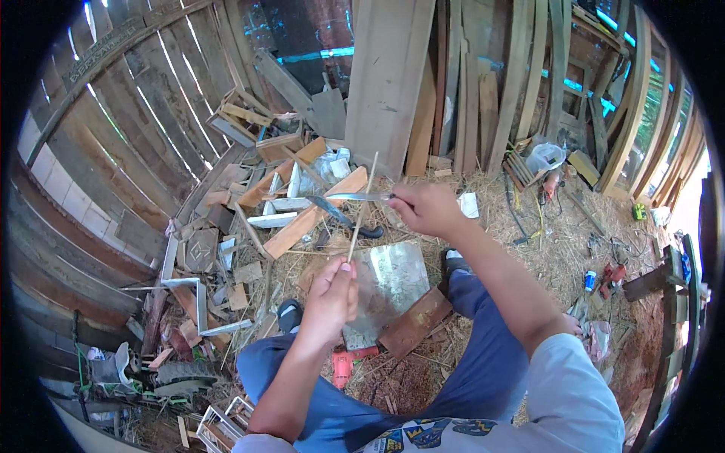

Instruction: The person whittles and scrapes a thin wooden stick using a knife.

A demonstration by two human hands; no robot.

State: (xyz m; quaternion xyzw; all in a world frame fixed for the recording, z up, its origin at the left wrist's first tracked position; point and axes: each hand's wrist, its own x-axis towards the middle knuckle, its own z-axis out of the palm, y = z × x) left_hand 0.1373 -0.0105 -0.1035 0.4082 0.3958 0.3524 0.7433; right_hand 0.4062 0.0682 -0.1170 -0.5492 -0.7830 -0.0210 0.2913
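Observation:
My left hand (pixel 332 293) is closed round the lower end of a thin, pale wooden stick (pixel 373 167), which points up and slightly right. In my right hand (pixel 430 210) is a knife (pixel 355 196), gripped by its handle. Its blade points left and crosses the stick's upper part; whether the edge touches the wood, I cannot tell. Below the blade, a dark curved tool with a black handle (pixel 370 232) lies near the scrap wood. Between my legs sits a greyish, shiny square board (pixel 389 279), with a brown wooden block (pixel 417 321) at its lower right.
A red power tool (pixel 342 368) lies close by my left leg. Scrap wood (pixel 302 225) is heaped at the left and ahead. Tall boards (pixel 389 83) lean at the back. To the right are a blue can (pixel 590 281), a red tool (pixel 613 279) and cords on the straw-strewn floor.

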